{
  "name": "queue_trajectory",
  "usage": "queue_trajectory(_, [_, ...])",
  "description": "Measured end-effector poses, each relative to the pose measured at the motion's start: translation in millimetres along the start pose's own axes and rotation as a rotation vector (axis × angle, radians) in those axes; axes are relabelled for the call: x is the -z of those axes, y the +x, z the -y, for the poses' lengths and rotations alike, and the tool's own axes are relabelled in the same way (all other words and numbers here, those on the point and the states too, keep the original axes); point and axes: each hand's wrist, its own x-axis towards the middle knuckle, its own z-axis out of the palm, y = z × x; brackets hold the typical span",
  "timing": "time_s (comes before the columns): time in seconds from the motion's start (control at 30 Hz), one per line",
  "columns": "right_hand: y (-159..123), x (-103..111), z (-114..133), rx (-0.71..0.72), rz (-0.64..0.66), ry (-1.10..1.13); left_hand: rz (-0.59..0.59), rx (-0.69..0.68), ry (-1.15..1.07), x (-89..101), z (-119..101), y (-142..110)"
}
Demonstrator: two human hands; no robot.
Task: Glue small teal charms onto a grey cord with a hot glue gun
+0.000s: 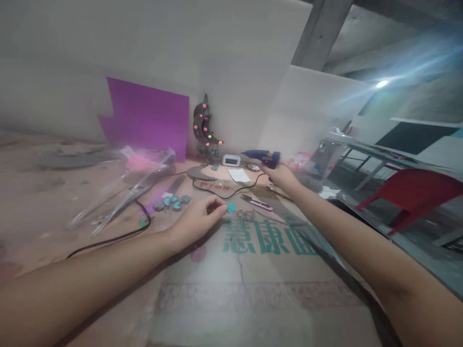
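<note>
My right hand [280,176] is wrapped round a dark blue glue gun [272,159], raised near the back of the table. Its nozzle points left, and a small red light shows on its body. My left hand [200,214] is over the table, thumb and fingers pinched together. A small teal piece [231,207] shows at its fingertips. Several round grey and teal pieces [173,201] lie left of that hand. Pink-handled thread snips [257,203] lie between my hands. A tangle of thin cord [249,215] sits below the snips.
A dark crescent ornament with coloured balls [205,127] stands against the wall beside a purple sheet [150,118]. A white digital clock [231,160] and white paper [239,175] are at the back. A black cable [144,226] crosses the table. Clear plastic [123,193] lies left; a red chair [415,193] stands right.
</note>
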Motion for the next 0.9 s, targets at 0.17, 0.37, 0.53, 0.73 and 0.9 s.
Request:
queue_trajectory(0.17, [-46.2,9.1,16.9,-0.02,0.061,0.127,-0.015,0.016,0.019,-1.3,1.9,-0.1])
queue_trajectory(0.37, [-97.4,2.1,13.4,-0.012,0.184,0.298,-0.04,0.079,0.028,0.5,-1.0,0.8])
queue_trajectory(0.53, [-112.1,1.2,16.2,0.119,0.2,0.176,-0.072,0.143,0.034,3.0,-3.3,0.8])
queue_trajectory(0.73, [-119.1,-1.4,27.4,0.203,0.232,0.209,-0.083,0.078,0.02,3.1,3.5,2.9])
queue_trajectory(0.9, [-121.7,-2.3,25.7,0.2,0.212,0.196,-0.096,0.06,0.014,3.2,6.6,5.8])
